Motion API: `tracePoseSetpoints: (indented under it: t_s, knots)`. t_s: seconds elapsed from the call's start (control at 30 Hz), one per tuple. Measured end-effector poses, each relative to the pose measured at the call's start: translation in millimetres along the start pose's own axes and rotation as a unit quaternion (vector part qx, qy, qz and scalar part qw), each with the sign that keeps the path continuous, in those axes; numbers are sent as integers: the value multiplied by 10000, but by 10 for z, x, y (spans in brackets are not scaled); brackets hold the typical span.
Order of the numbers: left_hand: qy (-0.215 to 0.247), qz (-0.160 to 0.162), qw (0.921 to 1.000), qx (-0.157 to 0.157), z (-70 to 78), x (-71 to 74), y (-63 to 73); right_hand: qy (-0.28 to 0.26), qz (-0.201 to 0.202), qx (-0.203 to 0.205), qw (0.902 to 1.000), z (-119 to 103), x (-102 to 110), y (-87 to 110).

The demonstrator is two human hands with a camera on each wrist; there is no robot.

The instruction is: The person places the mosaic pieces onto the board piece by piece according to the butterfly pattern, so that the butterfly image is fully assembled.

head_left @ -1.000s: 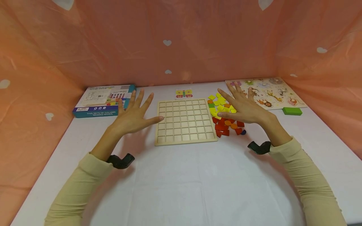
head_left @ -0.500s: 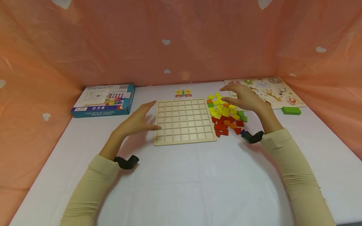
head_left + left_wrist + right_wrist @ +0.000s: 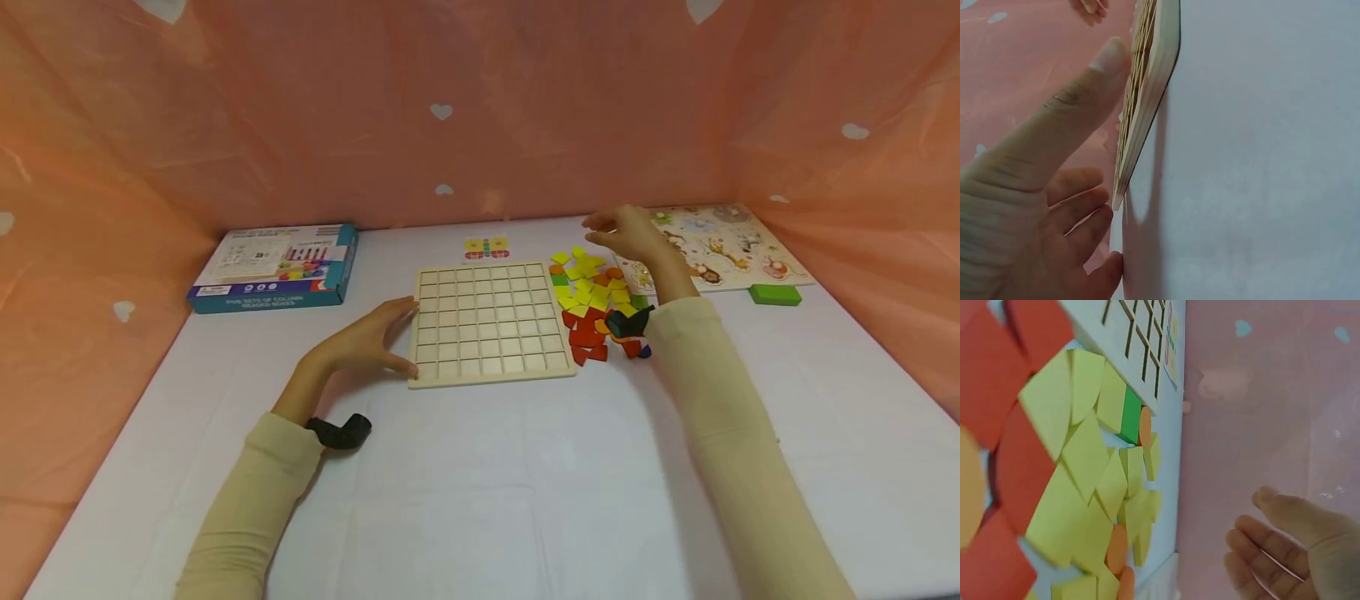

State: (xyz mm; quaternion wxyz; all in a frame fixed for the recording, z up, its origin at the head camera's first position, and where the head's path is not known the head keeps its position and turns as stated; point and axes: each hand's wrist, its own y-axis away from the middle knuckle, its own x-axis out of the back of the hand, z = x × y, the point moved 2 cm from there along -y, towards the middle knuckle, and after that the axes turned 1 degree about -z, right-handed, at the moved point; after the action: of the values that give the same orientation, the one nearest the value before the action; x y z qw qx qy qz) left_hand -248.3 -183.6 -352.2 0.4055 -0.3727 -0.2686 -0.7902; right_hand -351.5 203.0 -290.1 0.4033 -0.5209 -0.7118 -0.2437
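A pale wooden board divided into square cells lies flat on the white table. My left hand is at its left side, thumb at the near left corner and fingertips by the left edge. In the left wrist view the thumb overlaps the rim of the board; firm contact is unclear. My right hand hovers beyond a pile of yellow tiles and red tiles. Its fingers are loosely bent and hold nothing, as the right wrist view shows the hand apart from the tiles.
Behind the board lies a small butterfly pattern card. A blue-edged box stands at the back left. An animal puzzle board and a green block are at the back right. Orange cloth encloses the table.
Both hands have come down from a spread-finger pose. The left has moved to the board's left edge; the right has shifted inward over the far end of the tile pile, its fingers drawing together.
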Motion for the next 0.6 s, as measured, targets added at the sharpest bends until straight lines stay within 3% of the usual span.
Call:
tracePoseSetpoints:
  t_s: [0.3,0.6]
  knots:
    - [-21,-58,9999,-113,-38,-50,14,-216,112,-332,9992,98,-208,-143]
    - [-49,-133,9999,-33,-28,-67,21,36,-225,-523,9984,178,-419,-229]
